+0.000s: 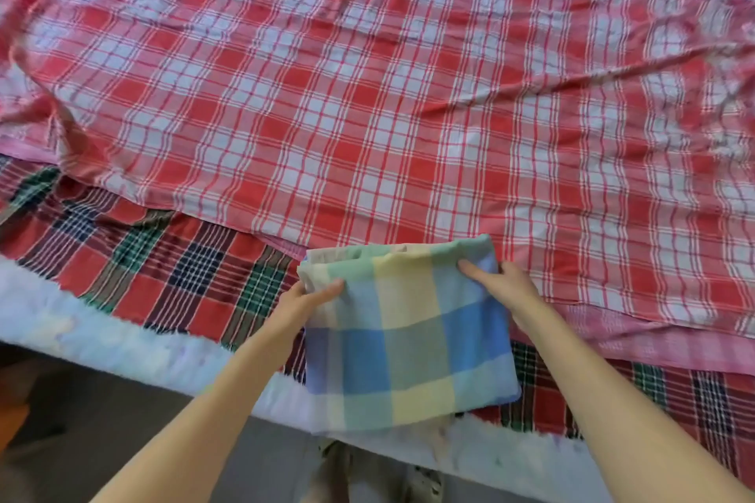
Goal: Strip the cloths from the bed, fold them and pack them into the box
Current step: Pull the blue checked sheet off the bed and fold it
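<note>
Folded pastel plaid cloth [408, 335] lies at the near-centre of the bed, over its near edge. L hand [304, 300] pinches the cloth's left side, thumb on top, fingers under. R hand [510, 284] grips the far-right corner, thumb on top. Red-white checked cloth [367, 94] is spread across the bed w/ dark tartan cloth [163, 257] and pink cloth [653, 339] beneath. White fuzzy bed edge [81, 335] is near-left.

Folded cloth [410, 333] blue/green/yellow check, top sheet [367, 86] red/white plaid, under-cloth [163, 257] red/green/navy tartan

Grey floor [81, 400] with a blurred orange object [12, 419] at its left edge
</note>
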`<move>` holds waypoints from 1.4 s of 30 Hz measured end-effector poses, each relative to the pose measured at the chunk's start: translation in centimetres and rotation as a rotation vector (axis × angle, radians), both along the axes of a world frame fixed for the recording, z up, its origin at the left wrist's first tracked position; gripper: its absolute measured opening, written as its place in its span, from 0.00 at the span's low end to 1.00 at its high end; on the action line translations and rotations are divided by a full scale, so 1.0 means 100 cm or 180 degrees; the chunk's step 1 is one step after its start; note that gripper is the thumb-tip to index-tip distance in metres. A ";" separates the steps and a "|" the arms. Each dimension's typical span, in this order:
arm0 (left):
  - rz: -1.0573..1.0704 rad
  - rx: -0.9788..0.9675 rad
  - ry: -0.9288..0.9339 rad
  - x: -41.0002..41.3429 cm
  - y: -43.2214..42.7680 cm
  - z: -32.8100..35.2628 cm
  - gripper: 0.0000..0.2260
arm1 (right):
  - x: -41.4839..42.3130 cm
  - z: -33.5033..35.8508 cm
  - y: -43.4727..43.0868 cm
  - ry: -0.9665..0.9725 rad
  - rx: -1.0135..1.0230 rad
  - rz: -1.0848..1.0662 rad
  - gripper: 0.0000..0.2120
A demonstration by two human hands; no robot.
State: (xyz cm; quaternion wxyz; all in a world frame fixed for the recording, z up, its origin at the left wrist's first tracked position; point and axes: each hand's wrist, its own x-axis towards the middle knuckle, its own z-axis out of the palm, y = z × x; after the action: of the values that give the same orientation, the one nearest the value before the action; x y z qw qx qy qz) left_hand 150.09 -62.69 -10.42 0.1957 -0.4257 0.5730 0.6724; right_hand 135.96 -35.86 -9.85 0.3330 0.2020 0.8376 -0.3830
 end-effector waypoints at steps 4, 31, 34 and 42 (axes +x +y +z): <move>-0.0079 -0.1466 0.0265 -0.004 0.006 -0.020 0.38 | 0.005 -0.016 -0.002 0.0806 0.0817 0.0536 0.37; -0.1716 -0.4659 -0.0036 -0.058 0.031 -0.040 0.18 | -0.037 -0.067 -0.025 0.2045 0.1627 0.2663 0.18; -0.2247 -0.4583 0.1265 -0.039 0.098 -0.038 0.21 | -0.029 -0.060 -0.033 0.2210 0.1799 0.2433 0.20; -0.2082 -0.4250 0.0594 -0.041 0.099 -0.091 0.22 | 0.035 -0.090 -0.028 0.2774 0.1728 0.3031 0.24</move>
State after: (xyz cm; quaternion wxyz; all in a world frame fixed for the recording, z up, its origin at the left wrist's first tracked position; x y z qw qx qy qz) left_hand 145.95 -52.80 -19.49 0.0363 -0.2031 0.9708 0.1225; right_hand 139.42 -38.71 -18.88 0.0362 -0.2830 0.9583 -0.0188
